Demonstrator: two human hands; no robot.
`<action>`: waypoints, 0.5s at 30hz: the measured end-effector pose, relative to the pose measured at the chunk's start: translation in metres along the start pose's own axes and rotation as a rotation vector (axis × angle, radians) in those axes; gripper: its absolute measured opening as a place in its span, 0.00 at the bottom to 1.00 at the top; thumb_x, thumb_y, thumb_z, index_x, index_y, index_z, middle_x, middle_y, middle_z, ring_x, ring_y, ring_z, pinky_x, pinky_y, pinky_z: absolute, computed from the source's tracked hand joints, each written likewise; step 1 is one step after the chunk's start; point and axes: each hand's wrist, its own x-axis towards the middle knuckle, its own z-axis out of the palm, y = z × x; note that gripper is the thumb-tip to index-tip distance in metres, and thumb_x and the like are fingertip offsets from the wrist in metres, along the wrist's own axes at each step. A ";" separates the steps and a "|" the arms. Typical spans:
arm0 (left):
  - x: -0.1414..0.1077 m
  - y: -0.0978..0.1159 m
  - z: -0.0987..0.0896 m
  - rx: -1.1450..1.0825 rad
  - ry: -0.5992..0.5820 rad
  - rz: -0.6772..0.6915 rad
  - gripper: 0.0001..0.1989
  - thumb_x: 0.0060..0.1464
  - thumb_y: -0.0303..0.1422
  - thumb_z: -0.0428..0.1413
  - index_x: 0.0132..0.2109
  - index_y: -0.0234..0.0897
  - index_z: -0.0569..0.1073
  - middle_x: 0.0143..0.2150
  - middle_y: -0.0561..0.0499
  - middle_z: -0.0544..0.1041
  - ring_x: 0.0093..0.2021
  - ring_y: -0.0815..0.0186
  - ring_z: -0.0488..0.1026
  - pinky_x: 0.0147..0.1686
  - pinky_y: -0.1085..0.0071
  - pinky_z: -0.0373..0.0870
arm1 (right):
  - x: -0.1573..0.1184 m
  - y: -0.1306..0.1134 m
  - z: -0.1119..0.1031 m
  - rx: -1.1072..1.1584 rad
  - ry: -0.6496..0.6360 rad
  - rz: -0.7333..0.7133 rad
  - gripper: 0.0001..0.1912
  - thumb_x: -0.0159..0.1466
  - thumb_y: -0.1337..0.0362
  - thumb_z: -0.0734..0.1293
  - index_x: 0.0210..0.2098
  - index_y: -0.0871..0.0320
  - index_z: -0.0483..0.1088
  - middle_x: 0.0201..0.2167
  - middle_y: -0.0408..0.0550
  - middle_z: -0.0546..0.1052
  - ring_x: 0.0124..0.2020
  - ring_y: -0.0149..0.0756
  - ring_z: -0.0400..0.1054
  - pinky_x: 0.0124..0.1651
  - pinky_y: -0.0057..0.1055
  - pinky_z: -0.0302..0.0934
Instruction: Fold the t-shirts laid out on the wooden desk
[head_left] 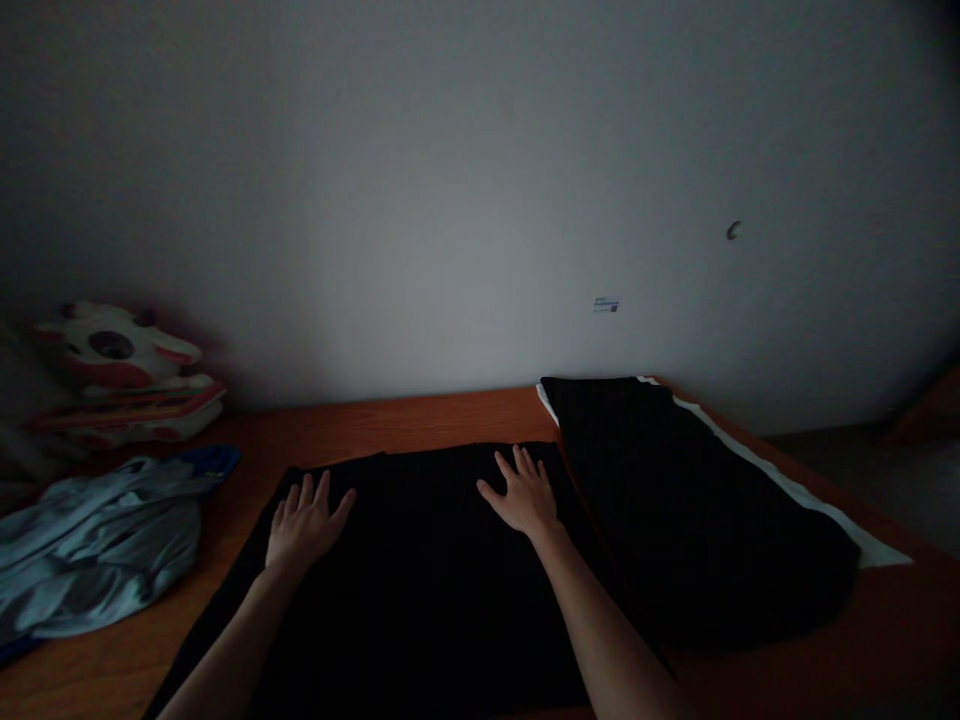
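Observation:
A black garment (420,580) lies spread flat on the wooden surface (360,418), its far edge running roughly level with the wall. My left hand (306,522) rests palm down near its far left corner, fingers spread. Close to the far right corner, my right hand (523,490) lies flat on the same cloth with its fingers apart. Neither hand grips anything. The garment's kind is hard to make out in the dim light, and its near part runs out of view under my forearms.
To the right lies another black garment (697,520) over a white cloth (874,545). On the left are a crumpled grey garment (112,545) with blue beneath and a cow-shaped toy (120,345) with a keyboard. A pale wall (465,200) rises behind.

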 end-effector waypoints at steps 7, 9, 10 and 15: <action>-0.003 0.012 -0.005 -0.028 0.022 -0.209 0.38 0.62 0.49 0.39 0.71 0.30 0.56 0.74 0.33 0.56 0.73 0.40 0.51 0.66 0.43 0.50 | 0.000 0.007 -0.001 -0.020 0.051 0.224 0.44 0.66 0.38 0.58 0.72 0.57 0.52 0.74 0.64 0.49 0.74 0.61 0.38 0.70 0.57 0.29; -0.004 0.016 -0.008 -0.040 0.002 -0.257 0.39 0.63 0.49 0.36 0.72 0.27 0.54 0.74 0.32 0.54 0.74 0.41 0.49 0.68 0.44 0.48 | 0.000 0.012 -0.003 -0.015 0.024 0.181 0.45 0.66 0.36 0.58 0.73 0.56 0.52 0.74 0.62 0.48 0.74 0.59 0.37 0.71 0.54 0.29; -0.003 0.018 -0.009 -0.047 -0.011 -0.264 0.40 0.63 0.49 0.35 0.72 0.25 0.53 0.74 0.32 0.54 0.74 0.42 0.48 0.68 0.44 0.47 | -0.001 0.014 -0.005 -0.012 0.018 0.165 0.45 0.66 0.36 0.58 0.73 0.56 0.52 0.74 0.61 0.48 0.75 0.58 0.37 0.71 0.53 0.29; -0.002 0.018 -0.011 -0.092 -0.014 -0.265 0.39 0.62 0.47 0.36 0.71 0.21 0.56 0.74 0.34 0.54 0.74 0.45 0.47 0.69 0.44 0.46 | -0.002 0.020 -0.006 -0.014 0.036 0.161 0.41 0.68 0.41 0.56 0.73 0.59 0.51 0.75 0.59 0.48 0.75 0.52 0.38 0.72 0.47 0.29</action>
